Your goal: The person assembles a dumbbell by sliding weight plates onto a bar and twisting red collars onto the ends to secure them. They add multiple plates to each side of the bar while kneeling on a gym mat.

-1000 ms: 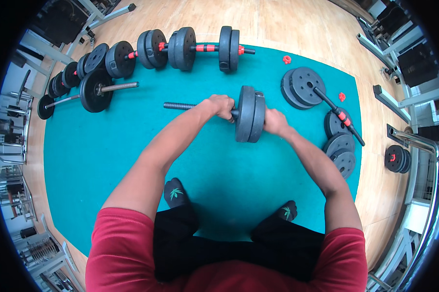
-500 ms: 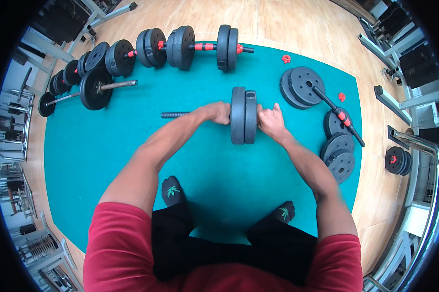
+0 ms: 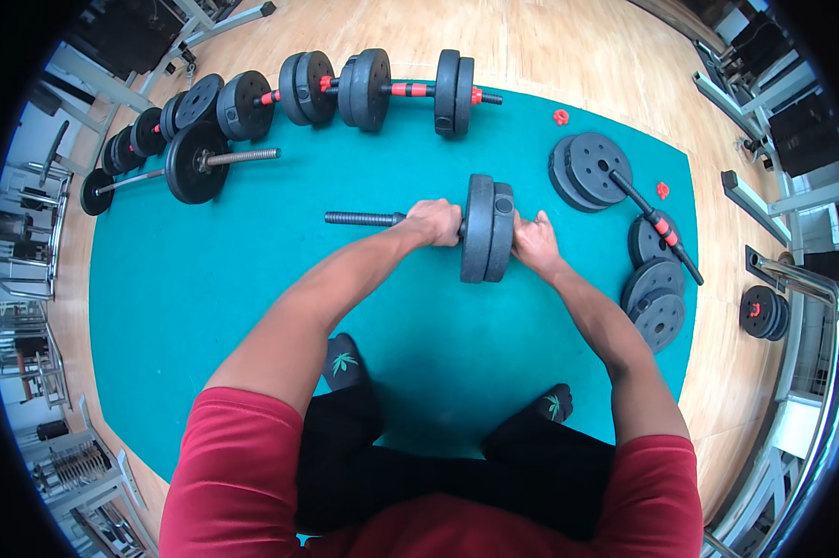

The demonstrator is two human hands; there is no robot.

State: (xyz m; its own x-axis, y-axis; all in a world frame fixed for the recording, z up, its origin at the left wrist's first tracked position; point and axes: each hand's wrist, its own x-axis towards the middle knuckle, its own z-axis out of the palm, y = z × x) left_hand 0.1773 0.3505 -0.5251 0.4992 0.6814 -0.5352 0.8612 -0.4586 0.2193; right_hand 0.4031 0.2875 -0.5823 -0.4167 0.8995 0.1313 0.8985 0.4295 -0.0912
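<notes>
Gripping the threaded bar (image 3: 364, 219) left of two mounted plates (image 3: 487, 229), left hand (image 3: 435, 222) clenches; right hand (image 3: 534, 240) presses their far side, bar's left end bare, loose plates (image 3: 594, 168) unmounted.

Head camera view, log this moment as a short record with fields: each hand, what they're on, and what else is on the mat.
left hand: left hand wrapped around the threaded bar, just left of the plates
right hand: right hand against the right face of the two black plates
plates: two, standing on edge side by side on the bar
surface: teal mat over a wooden floor
behind: assembled dumbbells with red grips
right of hands: loose plate stacks, another bar with a red grip
feet: dark socks
</notes>
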